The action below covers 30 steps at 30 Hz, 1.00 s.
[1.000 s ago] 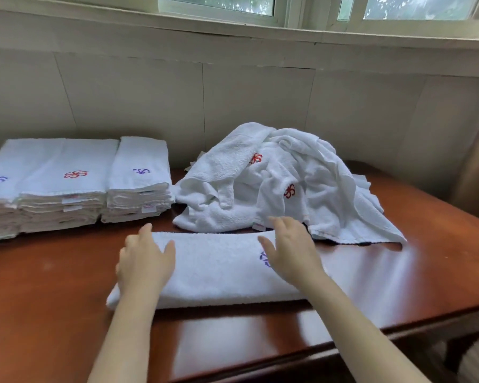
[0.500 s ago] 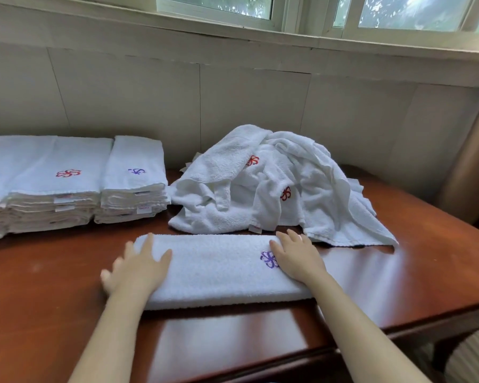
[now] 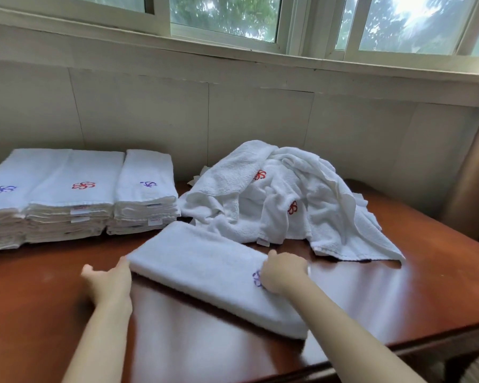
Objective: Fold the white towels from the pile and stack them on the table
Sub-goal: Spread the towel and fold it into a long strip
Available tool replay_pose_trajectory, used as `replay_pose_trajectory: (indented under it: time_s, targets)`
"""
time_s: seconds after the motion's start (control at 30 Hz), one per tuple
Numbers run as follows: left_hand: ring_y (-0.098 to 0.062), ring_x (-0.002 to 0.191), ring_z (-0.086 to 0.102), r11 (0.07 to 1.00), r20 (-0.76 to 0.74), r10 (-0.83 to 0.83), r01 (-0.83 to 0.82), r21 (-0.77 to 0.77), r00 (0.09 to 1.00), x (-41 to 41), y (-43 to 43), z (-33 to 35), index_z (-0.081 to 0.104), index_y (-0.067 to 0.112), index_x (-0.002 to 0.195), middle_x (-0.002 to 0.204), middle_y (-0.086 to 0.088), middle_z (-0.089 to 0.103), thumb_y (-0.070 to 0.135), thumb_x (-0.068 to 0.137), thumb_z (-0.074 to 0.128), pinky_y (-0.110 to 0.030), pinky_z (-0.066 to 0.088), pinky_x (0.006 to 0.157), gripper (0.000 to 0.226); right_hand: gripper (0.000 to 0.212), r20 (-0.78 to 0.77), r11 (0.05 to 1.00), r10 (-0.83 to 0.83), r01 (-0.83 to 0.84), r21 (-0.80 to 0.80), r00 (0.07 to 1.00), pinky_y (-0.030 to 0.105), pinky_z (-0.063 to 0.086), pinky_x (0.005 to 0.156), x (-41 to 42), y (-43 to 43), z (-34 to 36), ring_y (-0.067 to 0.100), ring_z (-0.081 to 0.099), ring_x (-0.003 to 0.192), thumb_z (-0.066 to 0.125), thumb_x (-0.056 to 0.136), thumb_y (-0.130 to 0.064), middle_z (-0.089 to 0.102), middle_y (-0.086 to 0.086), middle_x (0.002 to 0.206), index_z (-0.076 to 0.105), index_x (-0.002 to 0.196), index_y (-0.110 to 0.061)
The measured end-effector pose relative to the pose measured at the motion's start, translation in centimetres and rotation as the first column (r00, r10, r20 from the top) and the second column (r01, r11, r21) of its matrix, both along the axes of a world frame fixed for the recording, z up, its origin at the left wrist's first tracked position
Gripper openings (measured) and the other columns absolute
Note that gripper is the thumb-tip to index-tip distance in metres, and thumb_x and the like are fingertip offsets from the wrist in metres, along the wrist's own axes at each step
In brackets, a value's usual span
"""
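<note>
Two hands: my left hand [image 3: 108,283], spread, touches the far end of the long folded white towel [image 3: 205,272] slanting toward the near-right corner of the brown tabletop [image 3: 398,299]; right hand [image 3: 284,272] curls atop, grip unclear.

Bare counter [image 3: 39,313] was open from 7 to 9 o'clock, plus a strip at 3 o'clock past the folded towel [image 3: 205,272]. Stacks [image 3: 75,205] blocked 10 o'clock, the loose pile [image 3: 288,203] hogged 1 o'clock, and the wall [image 3: 260,120] sat right behind both.
</note>
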<state>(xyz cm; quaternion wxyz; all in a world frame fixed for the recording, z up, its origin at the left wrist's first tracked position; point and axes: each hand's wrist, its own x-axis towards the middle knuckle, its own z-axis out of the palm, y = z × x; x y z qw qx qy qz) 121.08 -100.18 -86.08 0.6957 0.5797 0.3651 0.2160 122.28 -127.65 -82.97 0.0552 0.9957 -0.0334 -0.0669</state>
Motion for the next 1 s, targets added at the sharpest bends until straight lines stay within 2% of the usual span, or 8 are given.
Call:
replay_pose_trajectory:
  time_s: [0.13, 0.23, 0.4, 0.57, 0.67, 0.73, 0.83, 1.0]
  targets:
    - [-0.031, 0.108, 0.059, 0.921, -0.119, -0.358, 0.372, 0.117, 0.926, -0.4, -1.6, 0.6, 0.04, 0.003, 0.133, 0.126, -0.018, 0.057, 0.024, 0.079, 0.069, -0.045, 0.051, 0.09, 0.065, 0.04, -0.108, 0.98, 0.032, -0.01, 0.197, 0.994, 0.034, 0.04, 0.08, -0.3, 3.9, 1.0, 0.029, 0.054, 0.115, 0.041, 0.089, -0.031, 0.055, 0.006, 0.129, 0.053, 0.124, -0.015]
    - [-0.037, 0.115, 0.054, 0.734, -0.384, -0.362, 0.514, 0.444, 0.849, -1.1, -1.6, 0.5, 0.018, 0.007, 0.147, 0.131, -0.019, 0.053, 0.02, 0.082, 0.064, -0.044, 0.046, 0.096, 0.081, 0.023, 0.023, 0.827, 0.063, -0.065, 0.559, 0.998, 0.034, 0.039, 0.073, -0.6, 5.0, -0.3, 0.026, 0.055, 0.096, 0.045, 0.09, -0.033, 0.058, 0.003, 0.104, 0.04, 0.104, -0.016]
    - [-0.031, 0.119, 0.051, 0.79, -0.256, -0.374, 0.451, 0.415, 0.891, -1.1, -0.6, 0.5, 0.028, 0.015, 0.147, 0.135, -0.011, 0.051, 0.002, 0.084, 0.052, -0.038, 0.044, 0.099, 0.068, 0.079, -0.215, 0.508, 0.261, 0.055, 0.86, 0.941, 0.024, 0.05, 0.074, -0.3, 4.1, -0.2, 0.011, 0.065, 0.09, 0.066, 0.077, -0.045, 0.061, -0.012, 0.1, 0.018, 0.139, -0.039]
    - [-0.027, 0.108, 0.058, 0.862, -0.116, -0.39, 0.406, 0.302, 0.914, -1.7, 0.7, 0.4, 0.041, 0.017, 0.14, 0.127, -0.006, 0.057, 0.012, 0.087, 0.056, -0.041, 0.049, 0.095, 0.055, 0.056, -0.192, 0.341, 0.407, 0.046, 0.939, 0.893, 0.014, 0.043, 0.078, 0.0, 5.3, -0.6, -0.009, 0.057, 0.091, 0.066, 0.083, -0.046, 0.053, -0.022, 0.106, 0.032, 0.129, -0.053]
    - [-0.018, 0.127, 0.045, 0.73, -0.178, -0.533, 0.556, 0.397, 0.827, -2.4, 1.4, 0.3, 0.029, 0.024, 0.148, 0.144, 0.003, 0.041, 0.018, 0.085, 0.066, -0.035, 0.04, 0.105, 0.073, 0.043, -0.073, 0.248, 0.309, -0.006, 0.969, 0.948, 0.014, 0.04, 0.067, 0.2, 6.9, -1.3, 0.001, 0.056, 0.08, 0.059, 0.091, -0.038, 0.055, -0.01, 0.095, 0.042, 0.13, -0.042]
    - [-0.009, 0.124, 0.041, 0.647, -0.171, -0.631, 0.635, 0.423, 0.757, -3.0, 1.5, 0.3, 0.03, 0.032, 0.146, 0.142, 0.008, 0.037, 0.014, 0.083, 0.067, -0.024, 0.039, 0.095, 0.075, 0.035, -0.045, 0.186, 0.289, -0.01, 0.982, 0.956, 0.017, 0.042, 0.071, 0.3, 7.6, -1.7, 0.003, 0.056, 0.088, 0.056, 0.094, -0.035, 0.056, -0.01, 0.105, 0.048, 0.128, -0.037]
    - [-0.002, 0.111, 0.051, 0.638, -0.091, -0.712, 0.695, 0.332, 0.697, -3.8, 2.0, 0.4, 0.039, 0.039, 0.139, 0.137, 0.012, 0.041, 0.009, 0.08, 0.068, -0.014, 0.044, 0.078, 0.072, 0.026, -0.09, 0.037, 0.28, 0.083, 0.996, 0.956, 0.021, 0.05, 0.078, 0.5, 8.4, -1.8, 0.008, 0.064, 0.096, 0.055, 0.095, -0.025, 0.064, -0.002, 0.116, 0.061, 0.12, -0.027]
    - [-0.013, 0.099, 0.063, 0.675, 0.022, -0.725, 0.705, 0.22, 0.688, -5.6, 3.0, 2.0, 0.052, 0.038, 0.129, 0.12, 0.004, 0.061, 0.015, 0.059, 0.061, -0.02, 0.051, 0.079, 0.074, 0.037, -0.19, -0.08, 0.418, 0.244, 0.966, 0.888, 0.028, 0.054, 0.078, 0.4, 9.9, -0.8, 0.021, 0.068, 0.095, 0.057, 0.086, -0.006, 0.069, 0.005, 0.112, 0.064, 0.118, -0.025]
